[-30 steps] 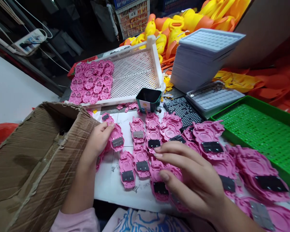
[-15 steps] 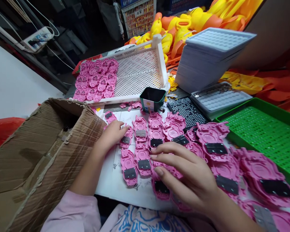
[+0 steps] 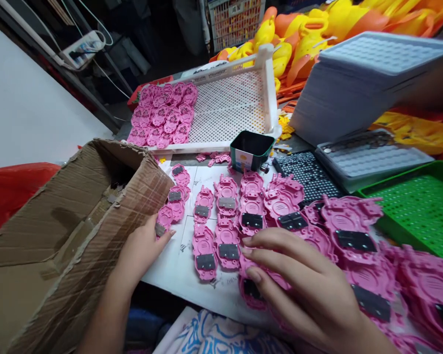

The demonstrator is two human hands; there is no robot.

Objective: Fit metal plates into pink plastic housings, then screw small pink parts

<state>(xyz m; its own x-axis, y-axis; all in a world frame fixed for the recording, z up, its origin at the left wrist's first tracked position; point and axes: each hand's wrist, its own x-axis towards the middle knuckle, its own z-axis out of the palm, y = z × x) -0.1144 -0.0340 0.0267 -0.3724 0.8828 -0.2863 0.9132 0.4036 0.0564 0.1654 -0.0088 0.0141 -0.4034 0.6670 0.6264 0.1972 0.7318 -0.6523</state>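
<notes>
My left hand is closed around a pink casing with a grey plate, low on the table beside the cardboard box. Above it lie more small pink casings. My right hand hovers over the pink casings in the middle, fingers apart and slightly curled, nothing visible between them. Rows of pink casings with black or grey screwed plates, such as the casing left of my right hand, cover the white sheet. Larger-looking stacks of casings lie on the right.
An open cardboard box stands at left. Behind are a white perforated tray with pink parts, a dark green container, a black grid tray, stacked pale trays, a green tray and yellow-orange parts.
My left hand has moved left and toward me, from the column of casings to one beside the box. My right hand stays over the middle casings. The view has shifted.
</notes>
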